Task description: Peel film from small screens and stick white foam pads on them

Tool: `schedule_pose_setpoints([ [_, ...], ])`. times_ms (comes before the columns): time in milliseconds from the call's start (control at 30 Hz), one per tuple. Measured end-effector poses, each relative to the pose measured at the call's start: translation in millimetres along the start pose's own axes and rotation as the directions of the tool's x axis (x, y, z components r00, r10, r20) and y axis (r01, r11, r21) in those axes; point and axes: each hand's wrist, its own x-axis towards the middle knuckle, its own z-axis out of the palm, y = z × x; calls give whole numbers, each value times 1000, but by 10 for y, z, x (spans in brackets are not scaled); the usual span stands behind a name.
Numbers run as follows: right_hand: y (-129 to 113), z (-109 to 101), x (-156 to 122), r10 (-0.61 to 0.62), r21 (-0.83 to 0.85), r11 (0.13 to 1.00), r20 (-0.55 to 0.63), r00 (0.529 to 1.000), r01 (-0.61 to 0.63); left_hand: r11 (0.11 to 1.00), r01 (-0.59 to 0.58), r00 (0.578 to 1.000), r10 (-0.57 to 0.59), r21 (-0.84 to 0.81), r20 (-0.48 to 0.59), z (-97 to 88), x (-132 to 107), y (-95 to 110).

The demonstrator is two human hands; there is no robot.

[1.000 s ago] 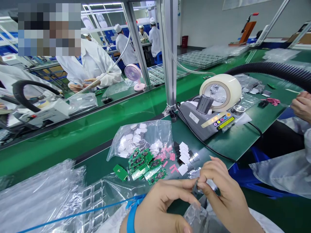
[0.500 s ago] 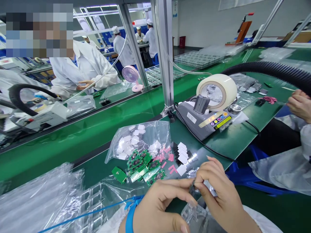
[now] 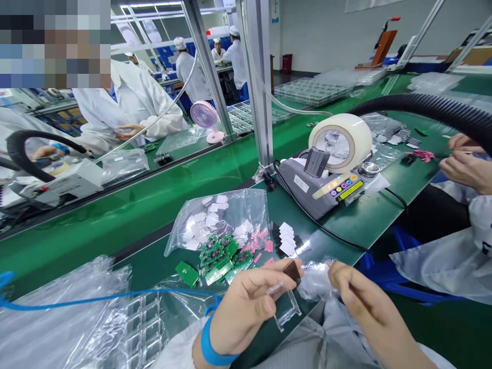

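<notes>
My left hand [image 3: 246, 302], with a blue strap [image 3: 219, 344] at its wrist, grips a small clear plastic frame [image 3: 295, 303] between thumb and fingers. A small dark brown square piece [image 3: 292, 271] stands at the fingertips, against the frame's upper end. To the right, my right hand [image 3: 361, 294] is closed, its fingertips pinched beside crumpled clear film [image 3: 315, 281]; whatever they hold is hidden. Beyond my left hand lie a pile of green circuit boards [image 3: 219, 256], pink strips [image 3: 261, 241] and a fanned row of white squares [image 3: 287, 240] with dark pieces beside them.
A clear bag [image 3: 180, 233] of white pieces lies behind the boards. A grey tape dispenser [image 3: 302, 187] carries a big tape roll [image 3: 363, 143]. Clear plastic trays [image 3: 144, 328] are at left. A metal post [image 3: 261, 102] rises ahead. A co-worker's hands [image 3: 467, 169] are at right.
My hands have moved apart, the right one to the right. My left hand has turned and raised the clear frame, with the dark piece now plainly visible. The blue cord has shifted upward.
</notes>
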Motion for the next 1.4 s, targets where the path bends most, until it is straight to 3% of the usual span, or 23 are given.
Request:
schedule_pose_setpoints([
  [100,382,62,21,85,-331,940,2,996,-79,1000,-11,999,10,14,45,-10,0,-5],
  [200,511,71,50,57,-414,908,-35,998,-66,997,-5,997,-1,81,74,2,-7,-23],
  [300,276,-22,81,-151,-427,898,-75,986,105,992,6,994,-20,130,106,16,-10,-34],
  [433,-203,-83,182,-518,-454,778,-71,852,435,985,-26,984,-5,169,179,18,3,-46],
  [533,-380,-28,262,-590,-465,746,-130,797,476,981,-73,981,38,180,190,13,5,-67],
  [633,-360,-3,289,-568,-461,765,-153,809,450,981,-64,986,33,185,164,15,-4,-75],
  [700,-283,-20,286,-485,-358,839,-151,861,410,989,-13,991,-7,150,136,23,-9,-65],
  [767,-197,-30,279,-319,-51,948,-132,938,315,998,38,990,-44,50,134,31,-11,-48],
  [800,-163,-22,276,-217,166,959,-96,971,230,998,65,987,-63,-9,149,33,-10,-42],
  [867,-126,31,271,-49,568,823,21,999,29,987,116,977,-93,-113,192,35,-8,-39],
  [933,-137,120,264,22,789,600,150,988,-133,972,146,967,-101,-186,234,35,-8,-50],
  [1033,-211,251,251,34,901,359,247,968,-242,961,127,958,-54,-247,281,41,-9,-74],
  [1133,-272,334,234,61,927,278,244,968,-251,964,90,953,-10,-251,302,66,-18,-84],
  [1300,-249,404,185,0,922,375,108,994,-100,952,62,957,29,-298,290,129,-65,-90],
  [1400,-243,335,169,-70,826,563,86,994,-32,932,70,963,30,-355,266,140,-87,-93],
])
